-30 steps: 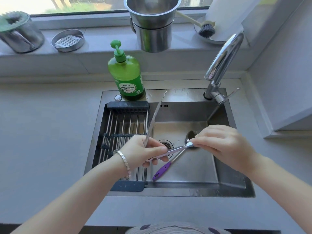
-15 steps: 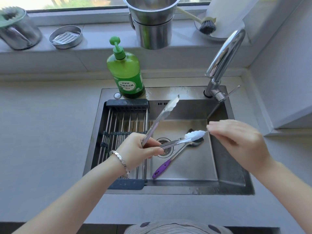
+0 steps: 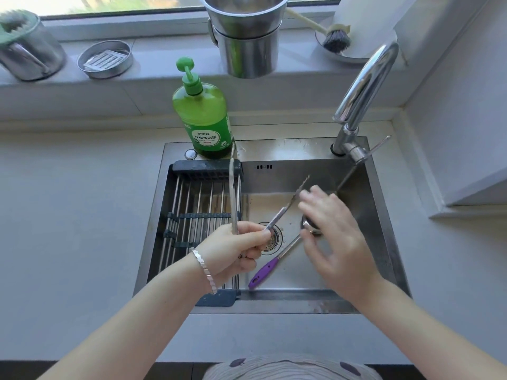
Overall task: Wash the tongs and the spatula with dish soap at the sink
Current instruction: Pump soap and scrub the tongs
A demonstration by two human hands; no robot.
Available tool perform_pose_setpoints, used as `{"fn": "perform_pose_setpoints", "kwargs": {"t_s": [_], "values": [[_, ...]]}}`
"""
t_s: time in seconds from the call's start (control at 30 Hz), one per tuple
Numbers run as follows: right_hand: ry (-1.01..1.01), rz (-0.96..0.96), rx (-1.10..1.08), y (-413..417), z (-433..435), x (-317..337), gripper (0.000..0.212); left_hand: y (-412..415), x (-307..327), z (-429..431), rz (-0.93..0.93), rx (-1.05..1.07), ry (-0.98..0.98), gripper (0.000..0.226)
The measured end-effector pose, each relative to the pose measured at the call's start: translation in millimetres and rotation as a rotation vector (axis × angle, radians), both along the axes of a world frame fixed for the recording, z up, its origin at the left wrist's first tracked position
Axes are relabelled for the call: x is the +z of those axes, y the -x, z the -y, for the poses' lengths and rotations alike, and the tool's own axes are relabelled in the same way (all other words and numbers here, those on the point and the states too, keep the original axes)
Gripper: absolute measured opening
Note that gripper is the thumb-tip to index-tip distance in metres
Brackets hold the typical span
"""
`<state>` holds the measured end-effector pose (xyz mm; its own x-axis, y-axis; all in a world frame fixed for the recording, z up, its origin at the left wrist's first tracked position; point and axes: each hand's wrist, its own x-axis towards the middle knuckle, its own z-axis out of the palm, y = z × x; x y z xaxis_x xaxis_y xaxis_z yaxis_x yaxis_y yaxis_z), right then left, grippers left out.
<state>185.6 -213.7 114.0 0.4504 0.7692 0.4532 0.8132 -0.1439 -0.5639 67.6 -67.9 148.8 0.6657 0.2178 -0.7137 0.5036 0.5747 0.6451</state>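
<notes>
Tongs (image 3: 285,212) of slim steel, arms splayed, sit clamped in fingers of left hand (image 3: 236,249); right hand (image 3: 337,237) fingers spread apart.

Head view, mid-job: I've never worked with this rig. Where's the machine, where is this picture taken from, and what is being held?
There is no machine here. These are a person's two bare hands, and the single picture comes from a camera worn on the head, looking forward and down at a kitchen sink. The left hand grips a pair of metal tongs near the hinge, with the two arms spread apart above the basin. The right hand is open beside one tong arm and holds nothing; whether it touches that arm is unclear. A spatula with a purple handle lies on the basin floor. A green dish soap bottle stands at the sink's back rim, a drain rack spans the left part of the sink, and the faucet rises at the back right.
</notes>
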Motion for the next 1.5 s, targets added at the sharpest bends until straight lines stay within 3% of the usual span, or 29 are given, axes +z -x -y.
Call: {"fn": "perform_pose_setpoints", "kwargs": {"t_s": [0.07,0.13,0.17,0.23,0.33,0.43,0.57,0.6,0.7,0.77,0.9,1.0,1.13,1.23,1.3,1.4,1.5], "values": [[0.087,-0.574,-0.164,13,-5,9,0.055,-2,0,4,0.046,0.063,0.165,0.011],[0.189,-1.210,-0.108,21,-17,17,0.052,-7,-2,12,0.054,0.033,0.230,0.005],[0.212,-1.394,-0.050,22,-22,16,0.046,-9,-5,17,0.044,-0.018,0.230,0.013],[0.289,-1.435,-0.014,23,-31,15,0.043,-14,-11,26,0.015,-0.144,0.184,0.024],[0.356,-1.295,-0.152,24,-39,15,0.030,-20,-17,33,-0.045,-0.256,0.140,0.033],[0.391,-1.238,-0.140,21,-41,14,0.016,-24,-20,35,-0.108,-0.296,0.255,0.039],[0.480,-1.200,-0.083,16,-40,17,0.027,-19,-21,33,-0.172,-0.408,0.224,0.016],[0.491,-1.199,-0.096,11,-38,17,0.028,-17,-20,32,-0.202,-0.449,0.136,0.014],[0.527,-1.399,-0.126,-10,-31,13,0.030,-13,-28,14,-0.300,-0.377,-0.378,0.088],[0.646,-1.443,-0.098,-21,-26,14,0.033,-12,-23,-4,-0.168,-0.279,-0.802,0.106],[1.036,-1.183,0.071,-34,-26,23,0.042,-15,-19,-35,0.291,-0.584,-1.782,0.114],[1.229,-1.095,0.212,-39,-30,36,0.040,-24,-22,-32,0.403,-0.845,-2.059,0.107],[1.379,-0.956,0.332,-44,-35,46,0.044,-25,-33,-26,0.547,-0.902,-2.072,0.047],[1.353,-0.719,0.365,-49,-34,50,0.043,-21,-35,-22,0.537,-0.842,-2.020,0.048],[1.177,-0.392,0.305,-49,-30,41,0.037,-19,-36,-19,0.495,-0.773,-2.021,0.046],[0.594,0.201,0.109,-47,-20,16,0.014,-17,-40,-18,0.357,-0.600,-2.022,0.046],[0.418,0.272,-0.035,-30,-11,-6,0.054,-16,-44,-14,0.251,-0.463,-1.957,0.046]]}}
